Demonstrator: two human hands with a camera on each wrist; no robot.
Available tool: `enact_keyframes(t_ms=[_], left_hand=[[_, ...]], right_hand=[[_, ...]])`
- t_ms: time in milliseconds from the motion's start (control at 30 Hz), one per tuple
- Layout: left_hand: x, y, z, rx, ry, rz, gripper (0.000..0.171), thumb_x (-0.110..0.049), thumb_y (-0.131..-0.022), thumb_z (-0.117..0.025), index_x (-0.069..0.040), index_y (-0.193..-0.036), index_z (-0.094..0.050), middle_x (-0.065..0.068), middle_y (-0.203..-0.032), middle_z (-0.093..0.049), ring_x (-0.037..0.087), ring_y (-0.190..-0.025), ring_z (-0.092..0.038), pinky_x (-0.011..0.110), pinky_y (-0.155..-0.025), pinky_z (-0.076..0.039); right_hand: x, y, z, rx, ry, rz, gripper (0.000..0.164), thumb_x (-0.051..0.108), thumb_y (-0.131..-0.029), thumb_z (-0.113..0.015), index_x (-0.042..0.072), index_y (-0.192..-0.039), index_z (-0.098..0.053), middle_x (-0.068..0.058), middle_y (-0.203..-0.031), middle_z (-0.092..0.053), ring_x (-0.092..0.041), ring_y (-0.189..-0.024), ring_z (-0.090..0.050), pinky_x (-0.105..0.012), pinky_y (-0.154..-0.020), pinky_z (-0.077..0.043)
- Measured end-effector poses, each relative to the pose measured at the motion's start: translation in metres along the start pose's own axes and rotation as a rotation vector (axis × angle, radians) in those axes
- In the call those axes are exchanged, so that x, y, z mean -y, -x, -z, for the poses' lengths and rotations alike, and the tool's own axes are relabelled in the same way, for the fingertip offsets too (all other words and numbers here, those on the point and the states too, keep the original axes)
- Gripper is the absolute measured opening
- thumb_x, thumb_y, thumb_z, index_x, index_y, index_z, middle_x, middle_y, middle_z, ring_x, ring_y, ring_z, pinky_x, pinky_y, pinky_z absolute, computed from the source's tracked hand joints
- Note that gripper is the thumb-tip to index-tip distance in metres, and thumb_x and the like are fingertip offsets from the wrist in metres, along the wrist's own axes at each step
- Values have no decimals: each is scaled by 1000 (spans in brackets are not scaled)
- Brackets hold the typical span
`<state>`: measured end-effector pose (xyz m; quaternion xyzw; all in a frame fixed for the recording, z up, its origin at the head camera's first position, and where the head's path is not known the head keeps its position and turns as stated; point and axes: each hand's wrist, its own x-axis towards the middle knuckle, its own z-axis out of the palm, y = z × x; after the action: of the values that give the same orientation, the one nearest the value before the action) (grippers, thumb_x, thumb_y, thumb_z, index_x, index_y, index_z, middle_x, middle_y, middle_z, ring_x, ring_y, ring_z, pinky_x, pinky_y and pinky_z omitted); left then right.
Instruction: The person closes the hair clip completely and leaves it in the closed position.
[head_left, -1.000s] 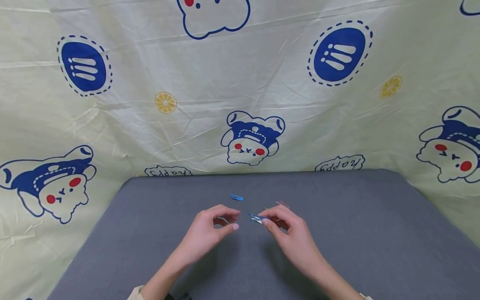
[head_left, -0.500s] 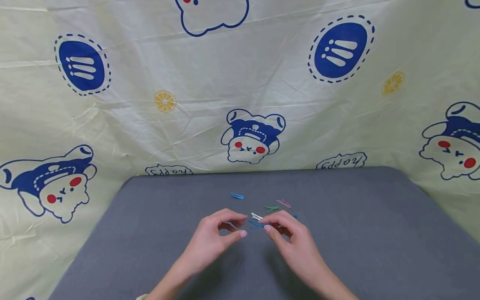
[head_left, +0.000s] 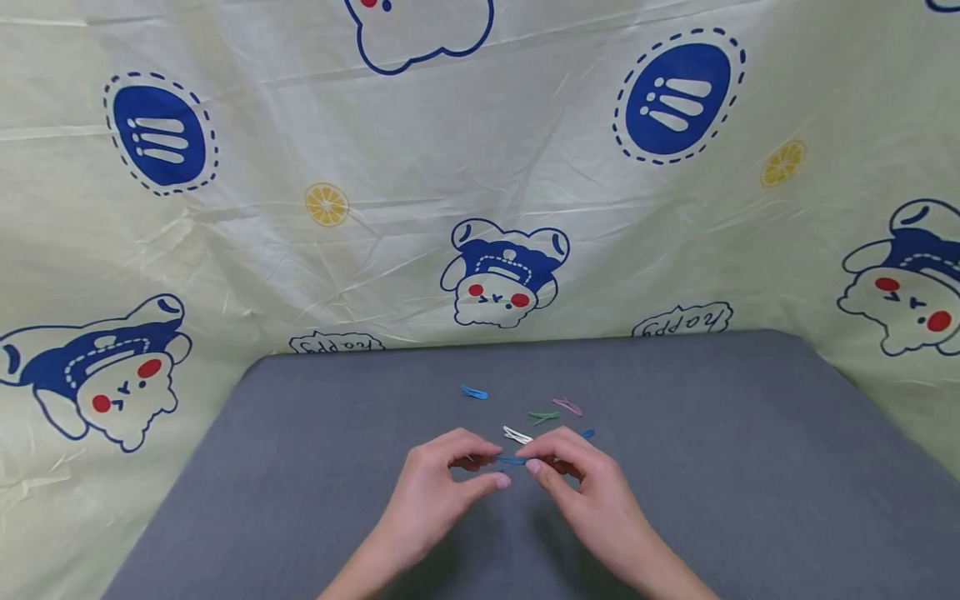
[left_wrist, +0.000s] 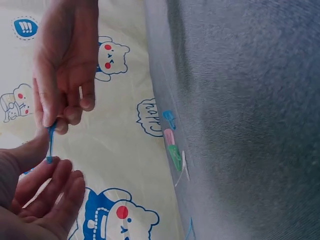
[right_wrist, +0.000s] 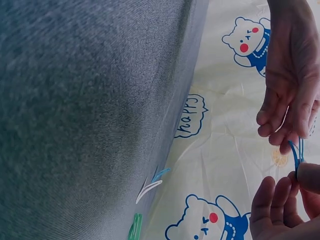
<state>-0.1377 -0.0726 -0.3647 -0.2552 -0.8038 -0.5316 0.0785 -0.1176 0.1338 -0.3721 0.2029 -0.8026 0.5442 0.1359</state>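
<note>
Currently, at lower centre of the head view, your right hand (head_left: 592, 479) pinches a slim blue V-shaped hair clip (head_left: 512, 460) between thumb and fingertips. To its left, your left hand (head_left: 446, 483) has its thumb and fingers parted around the clip's spread end, not closed on it; whether they touch it, you cannot tell. Just above your hands in the frame, on the grey cloth-covered table (head_left: 337, 433), lie a white open hair clip (head_left: 517, 435), a green hair clip (head_left: 543, 416) and a pink hair clip (head_left: 567, 406); a light-blue hair clip (head_left: 474, 392) lies farther left, and a darker blue hair clip (head_left: 588, 433) peeks out behind your right hand.

In the left wrist view, the pinched clip runs nearly vertical at the left, between your right fingers above and your left fingers below.

In the right wrist view, it shows at the right edge, one arm bowed outward, under your right thumb.
</note>
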Motion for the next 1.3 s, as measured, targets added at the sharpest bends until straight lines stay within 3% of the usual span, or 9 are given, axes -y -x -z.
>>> enact_keyframes(t_ms=[167,300,567,800,1100,1300], left_hand=[[1,2,0,-43,9,11,15,-13,-80,-82,-21,-91,-77,-14,-86,-68,10,-82,-65,30,-75,-53],[2,2,2,-40,38,22,12,-13,-81,-82,-22,-87,-76,-14,-82,-68,10,-80,-64,31,-76,-52],[6,1,6,49,114,25,10,-10,-81,-81,-19,-80,-76,-9,-77,-68,13,-75,-62,29,-74,-52],[12,-3,6,119,152,-40,11,-5,-82,-79,-15,-78,-75,-5,-77,-68,13,-73,-62,30,-70,-52],[7,1,-2,27,97,11,13,-14,-83,-81,-21,-77,-72,-10,-77,-66,11,-73,-60,29,-69,-51],[7,3,-9,-41,58,-2,16,-12,-82,-81,-24,-78,-71,-13,-77,-65,10,-70,-59,27,-66,-49]], right_hand=[[0,1,0,37,-22,-9,13,19,-94,-67,29,-101,-72,11,-100,-66,-13,-88,-61,-30,-79,-52],[-2,-1,1,53,-46,-14,12,20,-92,-71,28,-100,-75,10,-99,-67,-14,-89,-62,-30,-79,-53],[-8,-4,2,91,-125,-32,11,20,-88,-75,26,-98,-76,6,-97,-70,-17,-89,-64,-31,-78,-53],[-12,-2,2,115,-167,-33,8,16,-87,-76,15,-95,-75,-3,-91,-70,-19,-80,-63,-32,-68,-53],[-15,2,-3,23,-148,80,11,8,-86,-75,16,-94,-71,2,-84,-65,-17,-74,-62,-29,-67,-50],[-12,4,-7,-35,-74,65,13,9,-86,-76,19,-91,-69,6,-84,-65,-14,-73,-62,-28,-67,-50]])
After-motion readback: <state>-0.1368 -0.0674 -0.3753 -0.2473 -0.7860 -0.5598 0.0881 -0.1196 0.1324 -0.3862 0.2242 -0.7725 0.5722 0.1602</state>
